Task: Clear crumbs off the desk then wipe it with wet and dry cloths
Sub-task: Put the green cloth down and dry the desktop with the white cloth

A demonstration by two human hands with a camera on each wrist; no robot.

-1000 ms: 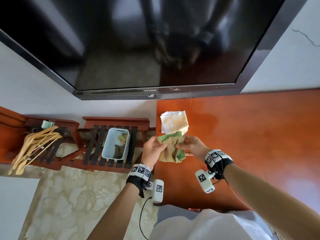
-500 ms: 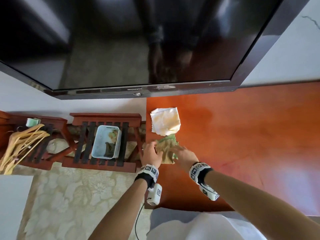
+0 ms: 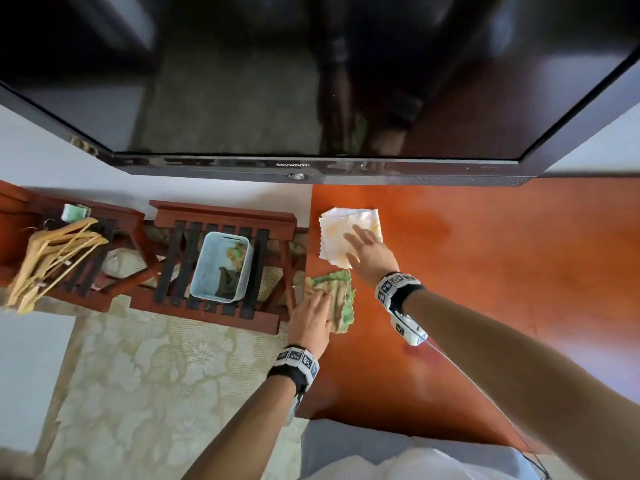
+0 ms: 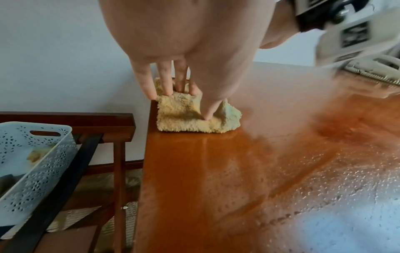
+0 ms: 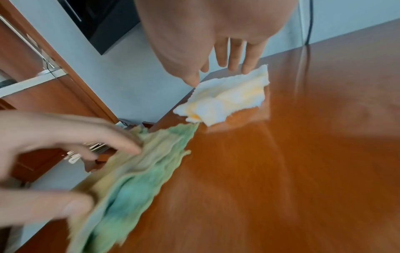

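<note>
A folded green and tan cloth (image 3: 341, 299) lies at the left edge of the orange wooden desk (image 3: 485, 271). My left hand (image 3: 318, 299) rests on it with straight fingers, and the thumb presses into the pile (image 4: 194, 118). A white cloth with yellow stains (image 3: 341, 225) lies just beyond it, near the wall. My right hand (image 3: 356, 237) is stretched over the white cloth (image 5: 227, 99) with its fingers (image 5: 234, 56) straight and holds nothing. I cannot tell whether the fingers touch the white cloth. The desk surface nearer me shows a wet sheen (image 4: 324, 196).
A large black TV (image 3: 311, 81) hangs over the desk's back edge. Left of the desk stands a slatted wooden rack (image 3: 221, 216) bearing a pale blue basket (image 3: 207, 268) with rags inside. Wooden hangers (image 3: 52, 258) lie further left. Patterned carpet (image 3: 156, 375) covers the floor.
Both hands held the green cloth a second ago. It now lies on the desk under my left hand, and my right hand has let go and moved over the white cloth.
</note>
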